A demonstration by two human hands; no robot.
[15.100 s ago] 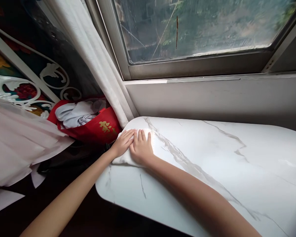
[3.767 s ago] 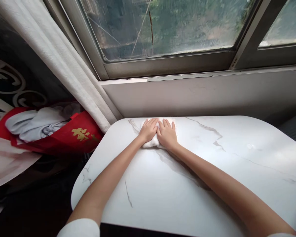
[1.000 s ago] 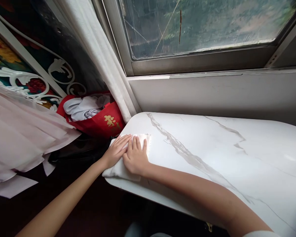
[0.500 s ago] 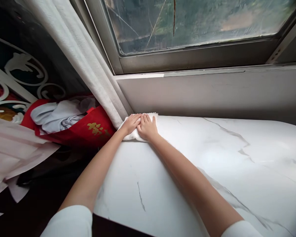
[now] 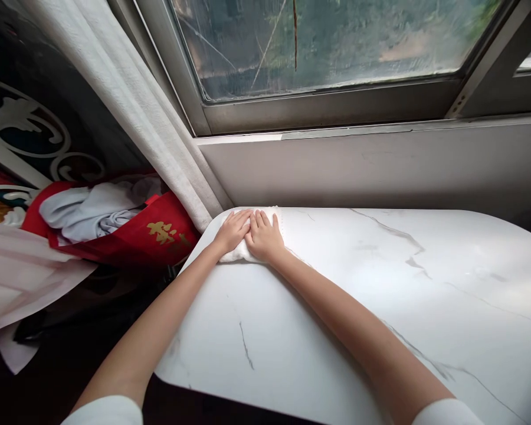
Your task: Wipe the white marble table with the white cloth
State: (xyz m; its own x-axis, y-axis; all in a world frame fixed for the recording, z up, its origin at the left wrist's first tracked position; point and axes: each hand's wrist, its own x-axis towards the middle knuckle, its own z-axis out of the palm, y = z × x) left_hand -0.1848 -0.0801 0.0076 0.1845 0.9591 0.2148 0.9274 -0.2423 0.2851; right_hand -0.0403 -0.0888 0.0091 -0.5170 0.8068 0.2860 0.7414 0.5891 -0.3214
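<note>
A white cloth (image 5: 240, 254) lies folded on the white marble-patterned table (image 5: 336, 265), close to its far left corner. My left hand (image 5: 233, 231) rests flat on the cloth's left part with the fingers stretched forward. Beside it, my right hand (image 5: 264, 235) presses flat on the cloth, its fingers extended and the thumb side against the left hand's fingertips. Both palms cover most of the cloth, so only its front edge and a strip at the back right show.
A low wall (image 5: 336, 171) and a metal-framed window (image 5: 327, 109) stand behind the table. At the left hang a pale curtain (image 5: 128, 106) and a red bag (image 5: 128, 242) holding light grey fabric (image 5: 92, 209). White scrollwork (image 5: 26, 127) is further left.
Both hands and the cloth have shifted slightly toward me, and the table's far left corner now shows beyond them. The view has turned a little to the right.
</note>
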